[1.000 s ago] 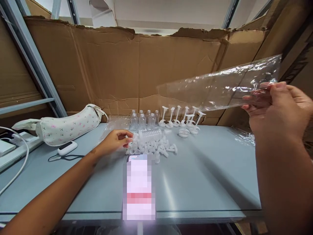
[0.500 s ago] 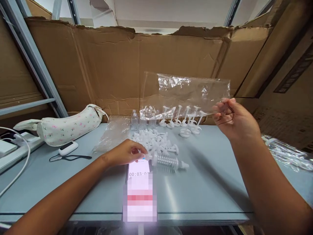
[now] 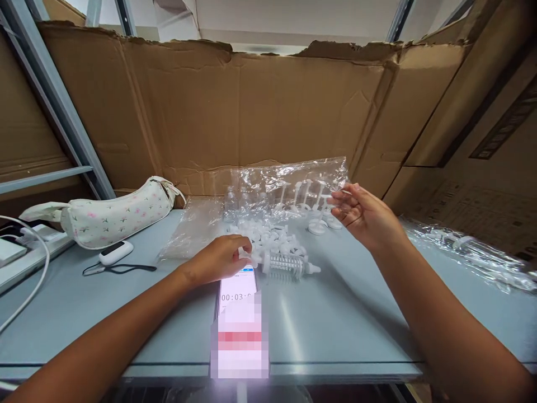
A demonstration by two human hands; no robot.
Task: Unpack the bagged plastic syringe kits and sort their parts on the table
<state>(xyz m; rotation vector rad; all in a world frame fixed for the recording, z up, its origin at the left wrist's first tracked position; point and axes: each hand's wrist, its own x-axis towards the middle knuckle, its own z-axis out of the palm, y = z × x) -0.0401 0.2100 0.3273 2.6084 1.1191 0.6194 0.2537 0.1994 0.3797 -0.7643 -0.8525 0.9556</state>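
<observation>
Pinched between the thumb and fingers of my right hand (image 3: 363,215) is the right end of a clear plastic bag (image 3: 293,173), stretched out flat and see-through. My left hand (image 3: 224,257) is closed at the left end of a clear ribbed plastic bottle (image 3: 283,265) with a pointed white tip, which lies sideways just above the surface. Behind it sits a heap of small white plastic parts (image 3: 274,239). Through the bag show several white stemmed pieces with round bases and several clear bottles (image 3: 231,202). White round bases (image 3: 318,226) stick out below the bag.
A lit phone (image 3: 237,299) with a timer lies in front of my left hand. On the left are a floral pouch (image 3: 119,215), a small white device (image 3: 116,253) with a strap, and a power strip (image 3: 36,257). Plastic-wrapped items (image 3: 470,249) lie right. Cardboard (image 3: 188,112) stands behind.
My right hand has moved left and down with the bag, which now hangs lower, in front of the stemmed pieces and bottles. My left hand and the ribbed bottle have barely shifted.
</observation>
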